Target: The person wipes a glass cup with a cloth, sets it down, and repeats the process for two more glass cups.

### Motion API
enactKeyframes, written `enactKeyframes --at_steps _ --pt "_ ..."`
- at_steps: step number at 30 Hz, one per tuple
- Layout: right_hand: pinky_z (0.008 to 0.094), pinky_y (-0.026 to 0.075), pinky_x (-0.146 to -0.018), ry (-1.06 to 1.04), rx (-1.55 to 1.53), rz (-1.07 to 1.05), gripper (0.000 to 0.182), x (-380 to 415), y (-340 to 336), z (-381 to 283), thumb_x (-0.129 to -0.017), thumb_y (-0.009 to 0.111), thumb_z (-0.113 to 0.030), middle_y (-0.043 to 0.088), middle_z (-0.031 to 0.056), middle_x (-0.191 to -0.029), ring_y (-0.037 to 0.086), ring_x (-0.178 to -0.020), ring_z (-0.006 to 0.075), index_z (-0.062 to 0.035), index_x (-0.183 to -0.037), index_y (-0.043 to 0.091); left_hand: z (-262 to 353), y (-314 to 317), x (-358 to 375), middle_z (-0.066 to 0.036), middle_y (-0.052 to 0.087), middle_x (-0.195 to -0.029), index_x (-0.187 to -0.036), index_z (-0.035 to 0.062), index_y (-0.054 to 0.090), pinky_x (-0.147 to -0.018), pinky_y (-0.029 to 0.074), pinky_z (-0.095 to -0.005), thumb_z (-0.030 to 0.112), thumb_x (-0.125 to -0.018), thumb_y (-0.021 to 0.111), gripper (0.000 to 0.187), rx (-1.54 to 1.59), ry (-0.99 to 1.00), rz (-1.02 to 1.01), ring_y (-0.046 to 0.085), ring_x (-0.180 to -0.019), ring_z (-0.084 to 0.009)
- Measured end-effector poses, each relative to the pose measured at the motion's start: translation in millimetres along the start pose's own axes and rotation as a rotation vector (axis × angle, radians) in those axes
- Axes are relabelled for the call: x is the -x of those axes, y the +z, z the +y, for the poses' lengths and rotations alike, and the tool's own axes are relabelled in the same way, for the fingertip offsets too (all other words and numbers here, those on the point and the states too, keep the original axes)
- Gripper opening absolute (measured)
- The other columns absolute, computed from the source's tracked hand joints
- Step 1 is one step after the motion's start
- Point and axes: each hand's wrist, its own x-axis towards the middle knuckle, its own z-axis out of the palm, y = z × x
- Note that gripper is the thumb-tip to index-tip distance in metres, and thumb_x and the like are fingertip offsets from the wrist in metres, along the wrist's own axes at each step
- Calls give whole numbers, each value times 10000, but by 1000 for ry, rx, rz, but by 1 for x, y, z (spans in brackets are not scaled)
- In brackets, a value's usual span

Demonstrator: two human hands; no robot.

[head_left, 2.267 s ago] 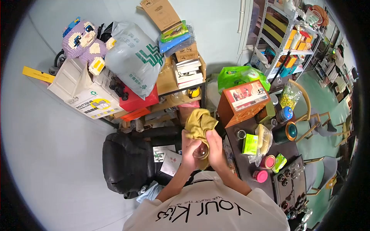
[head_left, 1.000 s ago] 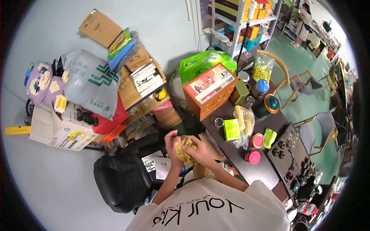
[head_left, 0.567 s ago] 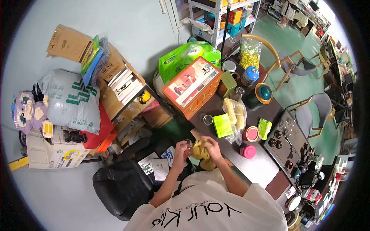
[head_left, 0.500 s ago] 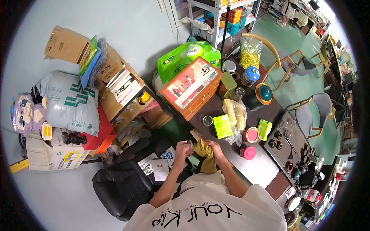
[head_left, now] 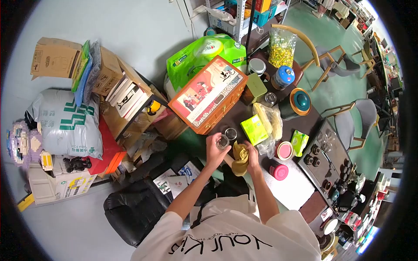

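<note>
Clear glass cup (head_left: 223,142) is in the left hand (head_left: 214,151), its fingers curled around it, near the counter (head_left: 289,187). A second glass (head_left: 230,134) appears just past it toward one o'clock. Toward four o'clock, the right hand (head_left: 253,158) grips a bunched mustard-yellow cloth (head_left: 240,159), fingers closed on it.

1. Cup (head_left: 223,142) in the left hand (head_left: 213,151): transparent, smooth, glass in appearance.
2. Cloth (head_left: 240,161) in the right hand (head_left: 253,158): soft fabric, matt, creased throughout.
3. Counter (head_left: 285,189): dark, smooth top; bright glare beside its near edge indicates a glossy finish.
4. Chest (head_left: 226,111): reddish-brown, wood in appearance; printed lid smooth.
5. Pink lid (head_left: 281,172), close to the counter's near edge: plastic in appearance, smooth.
6. Clear bag (head_left: 281,51): thin plastic film, crinkled, shiny.
7. Armchair (head_left: 130,213): black, leather-like, moderate sheen.
</note>
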Motion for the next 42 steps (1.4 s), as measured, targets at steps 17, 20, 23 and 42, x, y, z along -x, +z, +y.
enactKeyframes --at_steps 17,20,23,42 --pt "312 388 -1072 -293 671 -235 753 26 30 -32 -725 634 -20 557 125 -1375 529 -1253 199 -20 -1453 441 -24 48 -36 -194 553 -1314 -1258 51 483 -1050 422 -429 -18 -689 784 647 -252 145 -110 477 -1305 -375" --pt "295 426 -1026 -310 524 -221 697 17 27 -18 -750 640 -40 582 135 -1353 565 -1206 176 -19 -1427 477 -26 49 -37 -202 554 -1310 -1264 53 480 -1044 428 -425 -21 -692 780 650 -276 163 -104 488 -1290 -378" --pt "311 432 -1026 -280 549 -192 705 25 33 -28 -750 647 -11 577 130 -1349 567 -1193 198 -32 -1433 476 -29 47 -38 -205 544 -1324 -1291 45 467 -1041 429 -421 -26 -695 768 671 -213 175 -135 521 -1247 -372" --pt "275 523 -722 -84 430 -506 164 81 125 23 -897 596 -153 651 39 -905 629 -805 130 -13 -953 661 1 -159 78 -165 538 -1228 -1266 29 502 -954 462 -398 136 -889 679 430 -370 9 479 552 -1144 -340"
